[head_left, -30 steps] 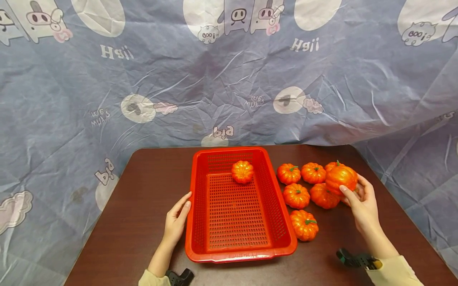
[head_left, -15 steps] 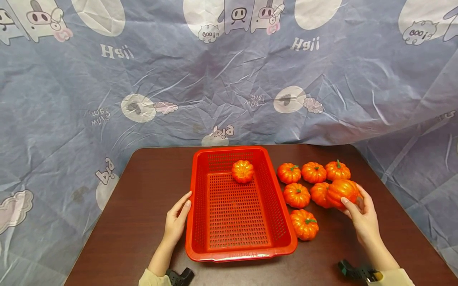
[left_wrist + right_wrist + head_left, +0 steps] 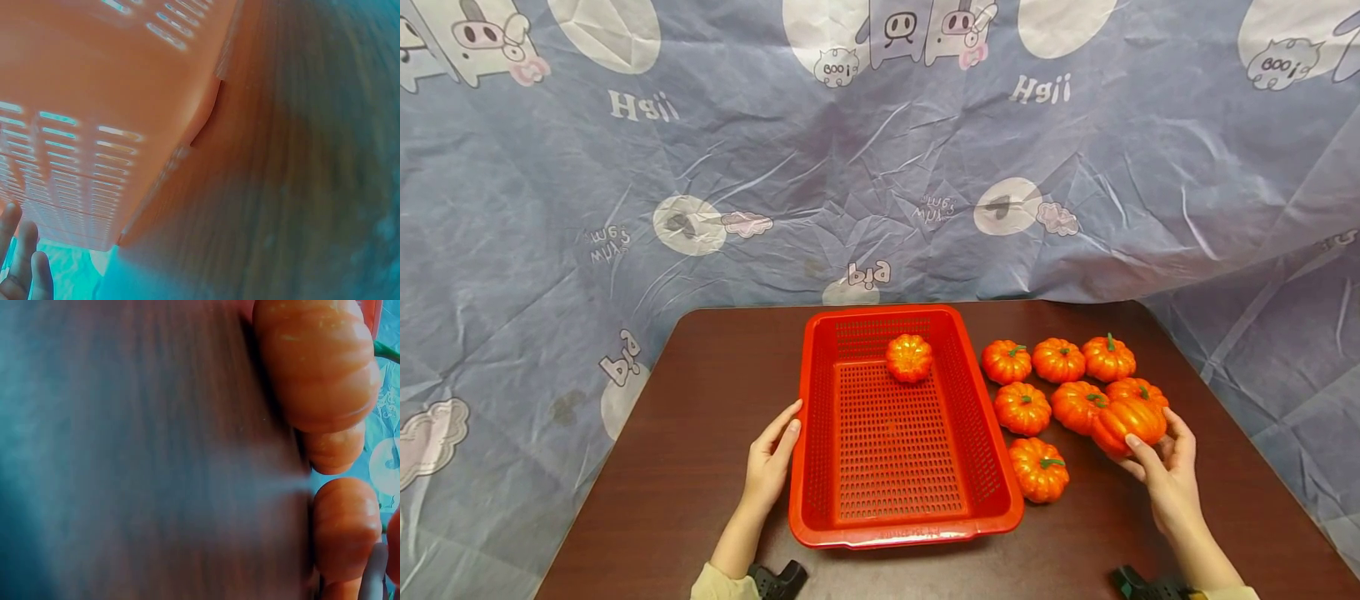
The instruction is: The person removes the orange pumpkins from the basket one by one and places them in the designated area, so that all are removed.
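My right hand (image 3: pixel 1171 471) grips an orange toy pumpkin (image 3: pixel 1127 427) between thumb and fingers, tipped on its side, over the right part of the table. Close behind it sit a pumpkin with a green stem (image 3: pixel 1137 390) and another pumpkin (image 3: pixel 1077 407). At the left side of a red plastic basket (image 3: pixel 917 533), my left hand (image 3: pixel 767 467) touches the rim with fairly straight fingers. One pumpkin (image 3: pixel 909 358) lies inside the basket near its back end. In the left wrist view, fingertips (image 3: pixel 25 250) show beside the slotted basket wall (image 3: pixel 162 75).
Several more pumpkins stand in loose rows right of the basket, among them a front pumpkin (image 3: pixel 1039 471) close to its wall. The dark wooden table (image 3: pixel 700 392) ends at a patterned blue-grey cloth (image 3: pixel 820 167) behind it.
My right hand has brought its pumpkin toward me and slightly right, uncovering the pumpkins behind. The held pumpkin is lower in view. My left hand and the basket stay where they were.
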Available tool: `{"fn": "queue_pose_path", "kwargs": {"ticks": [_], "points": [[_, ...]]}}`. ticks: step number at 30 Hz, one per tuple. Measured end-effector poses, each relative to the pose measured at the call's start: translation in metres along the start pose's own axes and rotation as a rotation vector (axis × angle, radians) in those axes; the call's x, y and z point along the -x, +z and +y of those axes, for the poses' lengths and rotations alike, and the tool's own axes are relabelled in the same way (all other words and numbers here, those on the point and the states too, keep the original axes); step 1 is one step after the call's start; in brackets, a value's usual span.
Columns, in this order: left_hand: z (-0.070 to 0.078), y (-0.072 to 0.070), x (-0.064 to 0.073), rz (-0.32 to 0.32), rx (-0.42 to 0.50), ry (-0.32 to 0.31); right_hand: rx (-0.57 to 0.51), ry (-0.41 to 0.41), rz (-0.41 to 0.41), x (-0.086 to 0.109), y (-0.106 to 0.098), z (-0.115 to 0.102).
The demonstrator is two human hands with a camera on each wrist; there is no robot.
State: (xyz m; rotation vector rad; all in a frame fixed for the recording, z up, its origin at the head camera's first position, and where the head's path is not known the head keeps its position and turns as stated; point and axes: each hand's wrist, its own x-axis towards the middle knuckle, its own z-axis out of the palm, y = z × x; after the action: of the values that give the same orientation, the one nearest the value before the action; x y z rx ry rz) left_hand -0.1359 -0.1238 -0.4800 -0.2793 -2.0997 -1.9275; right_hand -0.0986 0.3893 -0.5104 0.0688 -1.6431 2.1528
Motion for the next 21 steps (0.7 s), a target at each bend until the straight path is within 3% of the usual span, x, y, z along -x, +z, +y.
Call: {"fn": "queue_pose_path", "kwargs": {"ticks": [3,10,21], "points": [[-0.001,0.0,0.0,-0.002,0.007,-0.002,-0.016,-0.011,-0.032,0.007,0.013,-0.014],[-0.002,0.0,0.001,-0.007,0.029,0.012,-0.055,-0.03,-0.095,0.014,0.004,-0.006],[-0.001,0.0,0.0,0.006,0.006,0.021,0.13,-0.011,-0.179,0.023,-0.01,-0.004]]}}
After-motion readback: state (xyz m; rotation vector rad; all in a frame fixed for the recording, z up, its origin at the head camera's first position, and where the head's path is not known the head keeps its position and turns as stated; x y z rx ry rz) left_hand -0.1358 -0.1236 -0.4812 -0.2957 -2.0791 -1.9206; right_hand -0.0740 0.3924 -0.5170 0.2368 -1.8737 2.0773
